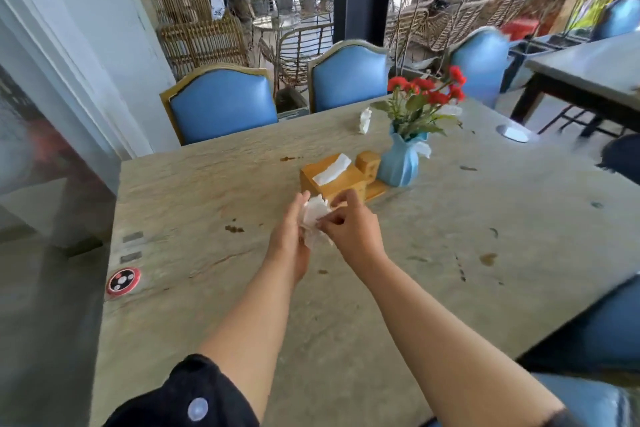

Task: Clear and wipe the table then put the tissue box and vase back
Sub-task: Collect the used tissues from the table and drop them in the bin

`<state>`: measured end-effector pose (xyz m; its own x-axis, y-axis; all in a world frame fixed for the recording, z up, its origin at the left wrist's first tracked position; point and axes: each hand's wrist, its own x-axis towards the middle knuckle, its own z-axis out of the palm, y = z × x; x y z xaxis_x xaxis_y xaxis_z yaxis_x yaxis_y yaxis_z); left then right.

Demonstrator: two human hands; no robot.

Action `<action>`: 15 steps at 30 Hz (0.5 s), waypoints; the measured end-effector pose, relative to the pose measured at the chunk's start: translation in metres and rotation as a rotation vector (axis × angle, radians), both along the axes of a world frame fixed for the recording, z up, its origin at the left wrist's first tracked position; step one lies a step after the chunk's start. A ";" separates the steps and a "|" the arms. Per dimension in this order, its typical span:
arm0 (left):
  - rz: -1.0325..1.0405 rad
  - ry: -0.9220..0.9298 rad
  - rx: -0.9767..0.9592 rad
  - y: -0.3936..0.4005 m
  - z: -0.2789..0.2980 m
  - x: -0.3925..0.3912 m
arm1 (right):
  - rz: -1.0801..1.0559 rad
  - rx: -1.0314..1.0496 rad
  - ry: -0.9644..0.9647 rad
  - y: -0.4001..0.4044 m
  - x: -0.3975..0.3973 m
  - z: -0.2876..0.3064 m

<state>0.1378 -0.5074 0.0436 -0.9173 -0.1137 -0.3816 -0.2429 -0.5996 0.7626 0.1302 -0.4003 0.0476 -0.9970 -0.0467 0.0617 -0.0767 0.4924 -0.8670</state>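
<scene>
White tissue [313, 215] is bunched between both hands above the desk [450, 288]: left hand [289, 239] cradles it, right hand [349, 225] pinches it. Wooden tissue box [332, 180] sits beyond, blue vase [401, 163] just beside.

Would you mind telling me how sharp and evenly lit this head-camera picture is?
Head view: daylight from the windows lights it evenly; the hands, left hand and right hand, and the tissue are fairly sharp; the right edge is smeared; wide-angle bending curves the table edges.
</scene>
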 end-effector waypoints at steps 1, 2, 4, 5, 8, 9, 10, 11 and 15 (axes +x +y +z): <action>-0.024 0.018 -0.040 0.017 -0.001 0.005 | -0.013 -0.002 -0.010 0.018 0.006 0.002; -0.032 0.039 -0.080 0.034 -0.003 0.010 | -0.026 -0.002 -0.018 0.036 0.013 0.004; -0.033 0.071 -0.127 0.070 -0.006 0.020 | -0.057 0.001 -0.040 0.074 0.025 0.006; -0.044 0.087 -0.137 0.090 -0.006 0.027 | -0.073 0.003 -0.053 0.094 0.031 0.007; -0.072 0.134 -0.180 0.147 -0.005 0.041 | -0.125 -0.033 -0.093 0.156 0.049 0.010; -0.070 0.143 -0.210 0.166 -0.001 0.045 | -0.138 -0.054 -0.100 0.176 0.055 0.011; -0.064 0.147 -0.232 0.183 0.001 0.047 | -0.146 -0.069 -0.107 0.196 0.060 0.012; -0.068 0.150 -0.258 0.200 0.002 0.048 | -0.151 -0.086 -0.119 0.215 0.065 0.012; -0.148 0.218 -0.457 0.263 0.013 0.044 | -0.239 -0.484 -0.344 0.283 0.064 0.019</action>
<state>0.1821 -0.2448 0.0566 -0.9887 -0.0868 -0.1219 -0.1064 -0.1653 0.9805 0.1940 -0.1169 0.0668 -0.9430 0.1322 -0.3054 0.3092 0.0085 -0.9510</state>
